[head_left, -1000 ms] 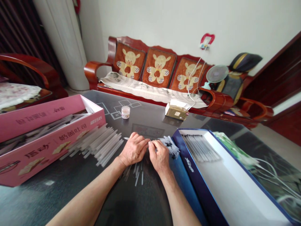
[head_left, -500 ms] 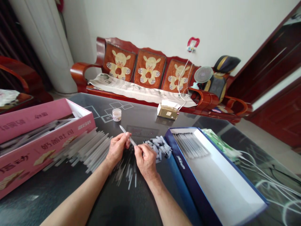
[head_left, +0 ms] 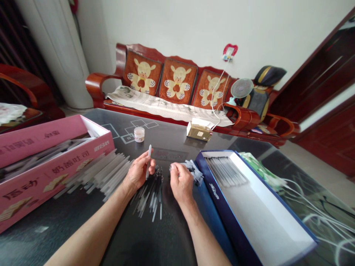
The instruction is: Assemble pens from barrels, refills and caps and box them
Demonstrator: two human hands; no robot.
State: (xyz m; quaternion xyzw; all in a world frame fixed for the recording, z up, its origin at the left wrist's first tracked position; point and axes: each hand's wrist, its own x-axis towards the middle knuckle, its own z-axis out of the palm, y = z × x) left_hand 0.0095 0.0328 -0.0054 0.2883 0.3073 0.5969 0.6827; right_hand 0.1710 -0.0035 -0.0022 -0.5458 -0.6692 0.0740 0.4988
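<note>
My left hand (head_left: 138,171) pinches one clear pen tube (head_left: 149,157), which stands nearly upright above the dark glass table (head_left: 83,225). My right hand (head_left: 180,181) is curled over a small heap of clear caps (head_left: 194,170), fingertips pressed together on something I cannot make out. Between the hands lies a loose bunch of thin dark refills (head_left: 151,192). A pile of clear tubes (head_left: 107,173) lies to the left of my left hand.
A pink carton (head_left: 55,166) with more tubes stands at the left. A blue-rimmed white box (head_left: 249,207) with a row of finished pens is at the right, white cables beyond it. A small jar (head_left: 139,134) and a tissue box (head_left: 198,130) sit further back.
My hands have come apart. The left hand has swung the tube from a slant to nearly upright; the right hand has let go of it and dropped to the caps.
</note>
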